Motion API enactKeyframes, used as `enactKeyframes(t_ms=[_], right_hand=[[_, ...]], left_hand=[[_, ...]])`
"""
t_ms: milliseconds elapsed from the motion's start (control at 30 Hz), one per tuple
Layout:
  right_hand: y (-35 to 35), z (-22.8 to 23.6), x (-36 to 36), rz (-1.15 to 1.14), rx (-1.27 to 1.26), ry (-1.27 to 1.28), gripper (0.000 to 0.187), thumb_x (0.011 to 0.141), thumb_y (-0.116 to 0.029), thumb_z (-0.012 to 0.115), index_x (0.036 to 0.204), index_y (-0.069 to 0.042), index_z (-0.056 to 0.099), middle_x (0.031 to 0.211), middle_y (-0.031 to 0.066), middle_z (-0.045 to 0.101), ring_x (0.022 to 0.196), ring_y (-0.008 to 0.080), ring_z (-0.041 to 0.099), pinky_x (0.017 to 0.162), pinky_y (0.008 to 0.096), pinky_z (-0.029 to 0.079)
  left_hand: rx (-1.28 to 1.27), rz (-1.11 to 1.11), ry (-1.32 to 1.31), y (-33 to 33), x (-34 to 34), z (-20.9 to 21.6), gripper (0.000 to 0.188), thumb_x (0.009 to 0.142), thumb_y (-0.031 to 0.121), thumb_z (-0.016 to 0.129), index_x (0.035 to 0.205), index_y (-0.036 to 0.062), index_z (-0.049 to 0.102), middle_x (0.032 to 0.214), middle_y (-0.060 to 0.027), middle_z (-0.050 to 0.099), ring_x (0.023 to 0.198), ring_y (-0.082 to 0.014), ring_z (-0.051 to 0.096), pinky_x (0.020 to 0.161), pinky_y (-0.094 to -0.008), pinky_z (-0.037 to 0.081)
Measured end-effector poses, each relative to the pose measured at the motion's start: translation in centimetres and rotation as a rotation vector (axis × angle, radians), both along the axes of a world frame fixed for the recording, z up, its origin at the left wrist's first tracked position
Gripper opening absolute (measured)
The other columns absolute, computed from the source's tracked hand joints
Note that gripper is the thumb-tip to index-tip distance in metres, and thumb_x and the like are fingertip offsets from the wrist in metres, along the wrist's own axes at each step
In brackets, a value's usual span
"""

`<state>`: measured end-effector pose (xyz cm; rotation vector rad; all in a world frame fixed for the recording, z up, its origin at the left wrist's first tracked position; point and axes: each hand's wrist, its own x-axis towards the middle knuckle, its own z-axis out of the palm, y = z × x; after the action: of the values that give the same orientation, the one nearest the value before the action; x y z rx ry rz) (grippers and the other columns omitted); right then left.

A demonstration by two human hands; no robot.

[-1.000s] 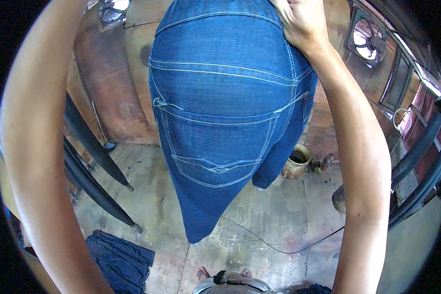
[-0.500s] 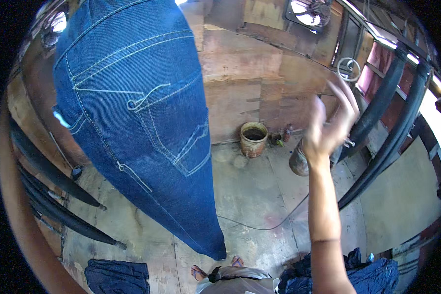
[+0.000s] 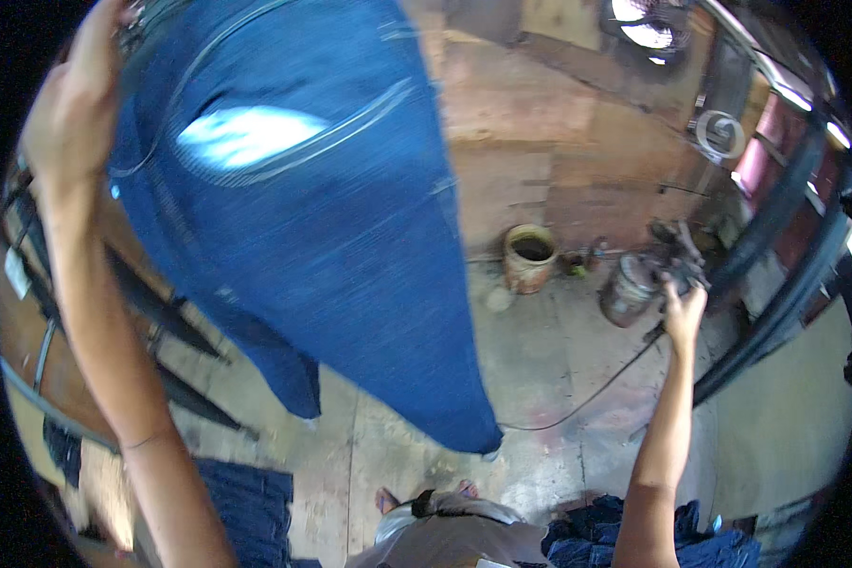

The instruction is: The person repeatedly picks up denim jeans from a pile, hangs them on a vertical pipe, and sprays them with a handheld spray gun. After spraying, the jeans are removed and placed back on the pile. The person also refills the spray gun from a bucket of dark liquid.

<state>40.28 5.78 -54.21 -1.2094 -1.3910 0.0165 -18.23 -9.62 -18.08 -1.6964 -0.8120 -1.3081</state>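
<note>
1. Hanging left of centre, the blue jeans [image 3: 322,275] fill much of the view, their two legs narrowing downward against the floor [image 3: 426,412]; a bright, pale patch shows near the top.
2. The left hand [image 3: 71,128] is raised beside the upper left edge of the jeans. Blur hides its fingers, so I cannot tell whether they grasp the denim.
3. The right hand [image 3: 685,305] is well apart from the jeans, out to the right, with its fingers wrapped round a dark tool [image 3: 683,267].
4. A thin hose [image 3: 582,405] curves across the floor between the lower tip of the jeans and the right hand.
5. A grey bucket [image 3: 627,292] stands just left of that hand; a rusty bucket [image 3: 528,265] stands near the wooden wall [image 3: 502,109].
6. Dark denim [image 3: 251,506] lies near the left forearm, and a denim heap [image 3: 587,535] lies beside the right.
</note>
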Motion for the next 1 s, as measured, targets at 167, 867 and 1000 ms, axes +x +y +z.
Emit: enactKeyframes(t_ms=[167, 867, 1000], right_hand=[[-1.1, 1.3, -2.5, 0.356, -0.202, 0.377, 0.028, 0.096, -0.023, 0.064, 0.113, -0.001, 0.064, 0.100, 0.0076, 0.070, 0.053, 0.0100, 0.050, 0.055, 0.0252, 0.043], [-19.7, 12.4, -14.2, -0.172, -0.307, 0.337, 0.051, 0.103, -0.051, 0.050, 0.097, -0.005, 0.071, 0.054, -0.0042, 0.045, 0.041, 0.0048, 0.035, 0.041, 0.0244, 0.023], [-23.0, 6.1, -18.1, 0.031, -0.398, 0.257, 0.043, 0.102, -0.046, 0.054, 0.101, -0.005, 0.067, 0.058, -0.0042, 0.049, 0.044, 0.0039, 0.038, 0.039, 0.0238, 0.028]], left_hand=[[-0.145, 0.130, -0.051, 1.3, 0.8, -3.2, 0.020, 0.098, 0.019, 0.058, 0.093, 0.0016, 0.067, 0.080, -0.0040, 0.065, 0.075, -0.0083, 0.060, 0.065, -0.0224, 0.046], [-0.058, 0.077, 0.450, 5.9, 1.0, -12.5, 0.031, 0.089, 0.023, 0.065, 0.116, 0.0072, 0.065, 0.087, -0.0130, 0.066, 0.082, -0.0318, 0.067, 0.081, -0.0431, 0.056], [-0.931, -0.421, 0.200, -0.6, -1.8, -28.0, 0.027, 0.091, 0.018, 0.065, 0.117, 0.0101, 0.065, 0.099, -0.0103, 0.069, 0.069, -0.0202, 0.068, 0.060, -0.0391, 0.057]])
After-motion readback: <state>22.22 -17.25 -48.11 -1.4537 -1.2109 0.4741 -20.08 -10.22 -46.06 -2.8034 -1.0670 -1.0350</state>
